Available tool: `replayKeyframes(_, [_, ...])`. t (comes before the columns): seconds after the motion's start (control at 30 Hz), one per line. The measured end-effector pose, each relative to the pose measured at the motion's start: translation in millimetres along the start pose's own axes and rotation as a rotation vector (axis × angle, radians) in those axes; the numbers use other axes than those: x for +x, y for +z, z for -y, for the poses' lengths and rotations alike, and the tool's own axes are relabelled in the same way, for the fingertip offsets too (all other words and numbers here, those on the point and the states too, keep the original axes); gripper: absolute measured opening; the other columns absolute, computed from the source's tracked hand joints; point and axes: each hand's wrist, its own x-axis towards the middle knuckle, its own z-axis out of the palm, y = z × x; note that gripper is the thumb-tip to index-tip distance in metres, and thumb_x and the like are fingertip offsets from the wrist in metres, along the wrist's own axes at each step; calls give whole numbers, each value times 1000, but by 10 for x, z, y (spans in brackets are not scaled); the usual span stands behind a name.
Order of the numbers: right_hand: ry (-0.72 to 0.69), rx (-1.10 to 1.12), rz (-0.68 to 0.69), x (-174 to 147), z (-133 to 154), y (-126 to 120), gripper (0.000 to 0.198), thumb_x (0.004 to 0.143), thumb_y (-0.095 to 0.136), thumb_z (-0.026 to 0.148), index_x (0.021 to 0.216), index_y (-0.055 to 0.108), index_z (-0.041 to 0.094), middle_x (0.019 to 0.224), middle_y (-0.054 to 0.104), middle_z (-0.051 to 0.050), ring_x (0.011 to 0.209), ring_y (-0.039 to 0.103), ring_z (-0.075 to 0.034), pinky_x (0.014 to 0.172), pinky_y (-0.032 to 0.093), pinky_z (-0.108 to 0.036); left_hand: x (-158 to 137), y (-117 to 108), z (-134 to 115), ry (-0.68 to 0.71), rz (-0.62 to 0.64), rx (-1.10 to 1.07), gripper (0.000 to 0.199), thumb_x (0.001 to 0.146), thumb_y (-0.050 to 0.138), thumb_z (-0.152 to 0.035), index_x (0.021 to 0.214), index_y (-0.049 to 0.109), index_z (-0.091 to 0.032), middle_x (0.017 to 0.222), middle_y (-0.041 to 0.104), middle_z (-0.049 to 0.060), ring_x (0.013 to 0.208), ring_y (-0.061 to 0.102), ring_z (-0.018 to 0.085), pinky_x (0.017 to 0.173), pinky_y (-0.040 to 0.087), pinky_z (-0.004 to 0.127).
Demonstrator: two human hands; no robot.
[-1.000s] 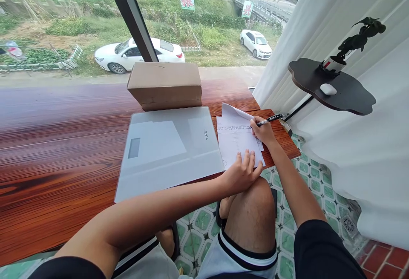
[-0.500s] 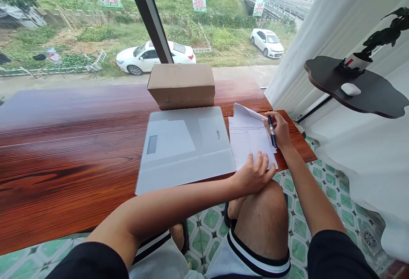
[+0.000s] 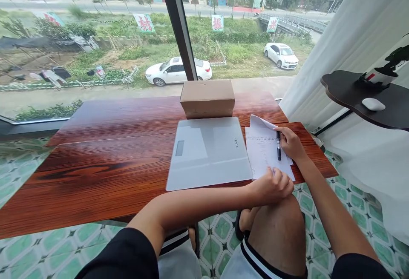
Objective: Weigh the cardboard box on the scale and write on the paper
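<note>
Printed paper sheets (image 3: 263, 153) lie at the right end of the table, the top sheet's far edge lifted and curled. My right hand (image 3: 290, 144) pinches the curled sheet at its far right corner. A black marker pen (image 3: 279, 147) lies along that hand's fingers, over the paper; I cannot tell whether the fingers grip it. My left hand (image 3: 277, 185) is closed at the near edge of the sheets, just above my knee, and what its curled fingers hold is hidden. Left of the papers is a flat white glass scale (image 3: 209, 155) with a small grey display.
Behind the scale stands a closed cardboard box (image 3: 207, 99) by the window frame. The brown wooden table (image 3: 105, 155) stretches left. To the right, a dark wavy shelf (image 3: 351, 89) carries a potted plant (image 3: 378, 77) and a white mouse-shaped object (image 3: 373, 104), beside a white curtain.
The view has swung left and upward, so things sit further right and lower. My left hand's fingers, spread on the paper before, are now curled. My right hand stays at the curled sheet.
</note>
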Motion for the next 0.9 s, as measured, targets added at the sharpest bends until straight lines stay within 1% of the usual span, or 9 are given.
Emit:
replayKeyframes(0.13, [21, 17, 17, -9, 19, -33, 33, 100, 37, 25, 116, 66, 20, 107, 67, -9, 101, 63, -24, 91, 49, -39, -45, -48, 10, 7, 55, -68, 39, 97, 27, -16, 126, 54, -13, 112, 69, 17, 95, 69, 26, 71, 54, 39])
replayKeyframes(0.23, [43, -20, 86, -26, 36, -50, 30, 99, 39, 26, 110, 67, 21, 109, 69, -7, 101, 65, -24, 88, 49, -38, -147, -144, 29, -23, 20, -95, 39, 98, 28, -20, 129, 52, -14, 119, 67, 17, 102, 68, 28, 81, 54, 43])
replayKeyframes(0.3, [78, -71, 134, -35, 53, -54, 29, 98, 40, 27, 108, 67, 21, 108, 70, -6, 100, 67, -24, 85, 48, -37, -237, -246, 72, -65, 20, -112, 39, 98, 30, -21, 129, 52, -13, 118, 66, 17, 103, 66, 28, 82, 53, 44])
replayKeyframes(0.4, [129, -170, 196, -31, 83, -55, 30, 98, 40, 30, 108, 67, 23, 106, 71, -5, 94, 68, -25, 78, 47, -37, -397, -446, 217, -140, 102, -191, 38, 97, 34, -22, 130, 50, -13, 108, 67, 14, 93, 64, 24, 76, 51, 39])
replayKeyframes(0.5, [132, -260, 260, -13, 101, -64, 31, 98, 39, 32, 110, 65, 23, 104, 71, -5, 92, 68, -25, 72, 44, -36, -608, -662, 449, -225, 149, -250, 43, 95, 40, -24, 137, 46, -14, 112, 66, 13, 98, 61, 24, 79, 51, 37])
replayKeyframes(0.6, [120, -348, 326, 12, 110, -95, 32, 97, 38, 31, 115, 63, 23, 99, 71, -6, 86, 68, -25, 65, 40, -34, -867, -858, 731, -362, 156, -315, 47, 93, 42, -21, 140, 45, -15, 123, 65, 12, 111, 58, 25, 88, 52, 37])
replayKeyframes(0.67, [115, -433, 320, 49, 143, -124, 35, 97, 37, 32, 121, 61, 22, 93, 70, -6, 78, 66, -25, 60, 35, -33, -1037, -963, 941, -468, 137, -372, 49, 93, 38, -15, 141, 46, -18, 128, 64, 8, 118, 55, 25, 96, 51, 38])
replayKeyframes(0.77, [109, -483, 180, 192, 295, -145, 37, 99, 35, 34, 121, 61, 20, 86, 68, -7, 74, 64, -25, 57, 32, -33, -1250, -1043, 1305, -679, 63, -472, 47, 96, 33, -17, 139, 50, -20, 126, 66, 6, 120, 53, 23, 104, 49, 39])
replayKeyframes(0.9, [91, -291, -4, 616, 680, -36, 38, 102, 33, 40, 116, 62, 21, 94, 69, -8, 83, 65, -25, 61, 39, -33, -1448, -964, 1867, -1032, -117, -597, 48, 94, 40, -25, 141, 50, -22, 138, 59, 8, 133, 48, 25, 117, 39, 47])
